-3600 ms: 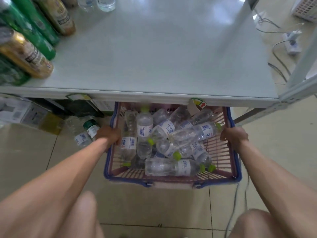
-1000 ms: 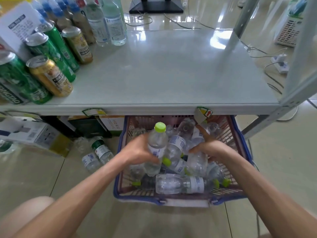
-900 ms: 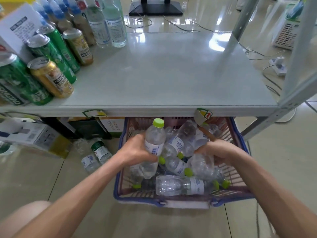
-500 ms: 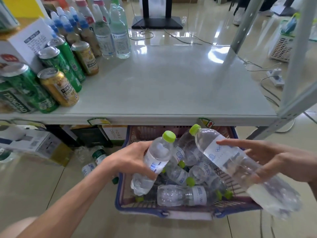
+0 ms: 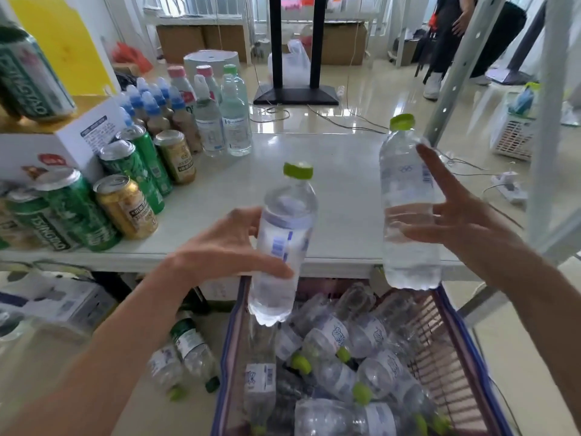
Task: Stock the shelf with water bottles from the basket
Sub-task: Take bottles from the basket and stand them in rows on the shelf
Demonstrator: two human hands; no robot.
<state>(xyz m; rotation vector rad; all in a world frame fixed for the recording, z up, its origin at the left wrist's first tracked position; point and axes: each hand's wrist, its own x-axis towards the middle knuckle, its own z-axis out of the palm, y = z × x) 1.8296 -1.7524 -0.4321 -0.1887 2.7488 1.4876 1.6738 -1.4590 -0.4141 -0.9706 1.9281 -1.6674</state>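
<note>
Water bottles [image 5: 339, 357], clear with green caps: most lie heaped in the basket [image 5: 465, 341] on the floor, below the shelf [image 5: 339, 190]. Two are held upright in front of the shelf edge. The left bottle [image 5: 284, 247] is gripped round its middle by the left hand [image 5: 226, 247]. The right bottle [image 5: 408, 209] is held by the right hand [image 5: 465, 221], thumb across its front, index finger extended. Green and gold cans [image 5: 125, 206] stand on the shelf's left part.
</note>
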